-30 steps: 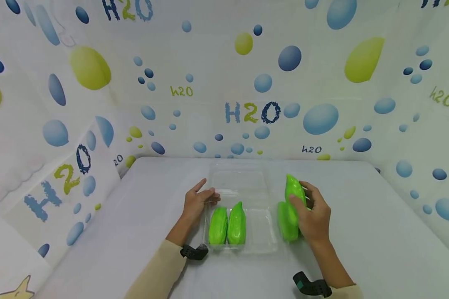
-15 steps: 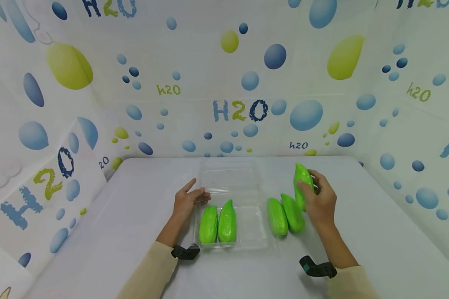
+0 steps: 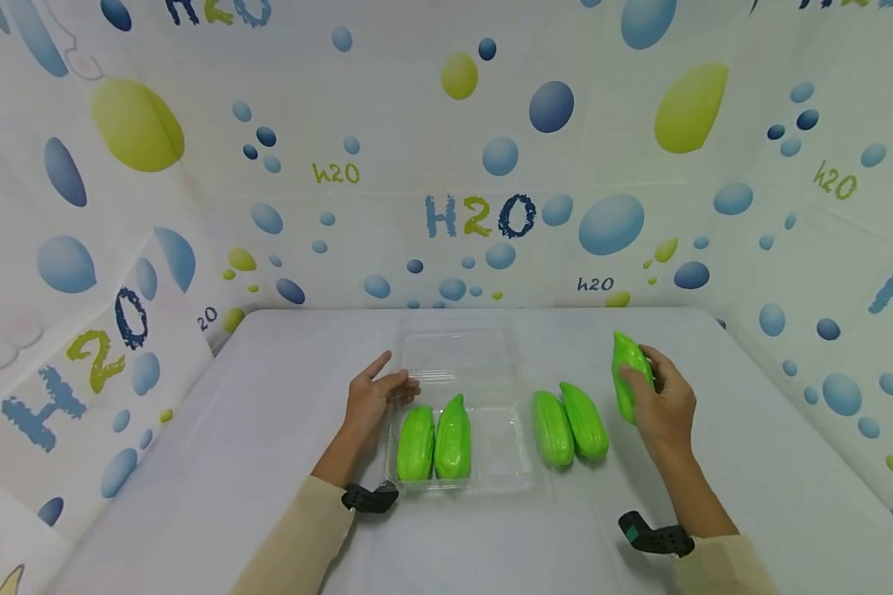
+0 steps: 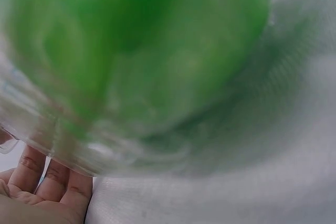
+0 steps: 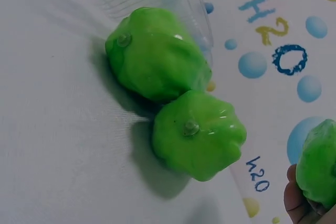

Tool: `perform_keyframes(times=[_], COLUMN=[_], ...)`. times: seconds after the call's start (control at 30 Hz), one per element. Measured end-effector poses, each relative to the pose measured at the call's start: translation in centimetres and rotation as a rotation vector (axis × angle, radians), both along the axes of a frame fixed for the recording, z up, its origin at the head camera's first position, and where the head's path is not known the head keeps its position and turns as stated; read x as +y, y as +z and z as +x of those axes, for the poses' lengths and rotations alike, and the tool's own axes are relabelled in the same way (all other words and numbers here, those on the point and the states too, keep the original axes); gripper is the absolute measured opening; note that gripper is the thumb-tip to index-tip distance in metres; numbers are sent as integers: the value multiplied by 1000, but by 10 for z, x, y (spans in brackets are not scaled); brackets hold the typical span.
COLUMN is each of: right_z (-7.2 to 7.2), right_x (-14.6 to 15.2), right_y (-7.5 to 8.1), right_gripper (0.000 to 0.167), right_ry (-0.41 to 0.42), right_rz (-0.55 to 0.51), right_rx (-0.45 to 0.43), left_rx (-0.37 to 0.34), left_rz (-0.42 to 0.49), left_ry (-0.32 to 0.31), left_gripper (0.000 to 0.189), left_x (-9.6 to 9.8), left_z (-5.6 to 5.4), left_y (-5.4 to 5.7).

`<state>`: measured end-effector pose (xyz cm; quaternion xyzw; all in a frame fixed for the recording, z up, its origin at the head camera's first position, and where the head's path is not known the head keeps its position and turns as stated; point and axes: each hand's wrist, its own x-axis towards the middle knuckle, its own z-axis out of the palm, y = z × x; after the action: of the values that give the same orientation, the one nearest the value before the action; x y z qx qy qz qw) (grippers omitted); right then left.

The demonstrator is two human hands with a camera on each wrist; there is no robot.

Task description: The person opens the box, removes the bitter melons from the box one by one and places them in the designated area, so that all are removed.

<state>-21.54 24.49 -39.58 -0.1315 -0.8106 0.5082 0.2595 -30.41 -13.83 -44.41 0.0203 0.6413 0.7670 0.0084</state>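
Note:
My right hand (image 3: pixel 666 405) grips a glossy green fruit-like vegetable (image 3: pixel 627 380), pointed at its top, above the table on the right. Part of that held piece also shows at the edge of the right wrist view. My left hand (image 3: pixel 370 405) touches the left side of an open clear plastic clamshell box (image 3: pixel 508 446), its fingers (image 4: pixel 55 179) against the wall. Inside the box's left half lie two similar green pieces, one blunt (image 3: pixel 415 446) and one pointed (image 3: pixel 453 438). Two more, a left one (image 3: pixel 553 430) and a right one (image 3: pixel 584 421), lie side by side right of the box.
The clamshell's transparent lid (image 3: pixel 457 351) lies folded back toward the far edge of the white table (image 3: pixel 290 372). A printed backdrop (image 3: pixel 387 99) with blue and yellow drops rises behind and along the sides. Each wrist wears a black band (image 3: pixel 370 499).
My right hand has moved right with the held green piece, away from the two pieces beside the box. My left hand stays at the box's side. The head view has shifted slightly.

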Motion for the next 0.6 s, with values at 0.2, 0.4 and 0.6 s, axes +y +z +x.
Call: perform_keyframes(times=[0.2, 0.4, 0.6], right_z=[2, 0, -3], right_x=[5, 10, 12], right_y=[-9, -18, -26], right_gripper=[53, 55, 58], right_ry=[20, 58, 104], right_rz=[4, 31, 81], right_rx=[-77, -142, -253], left_rx=[-4, -7, -13], left_rz=[19, 10, 22], left_ry=[-4, -3, -6], left_gripper=[70, 69, 70], left_x=[2, 1, 0], left_z=[0, 0, 0], left_y=[1, 1, 1])
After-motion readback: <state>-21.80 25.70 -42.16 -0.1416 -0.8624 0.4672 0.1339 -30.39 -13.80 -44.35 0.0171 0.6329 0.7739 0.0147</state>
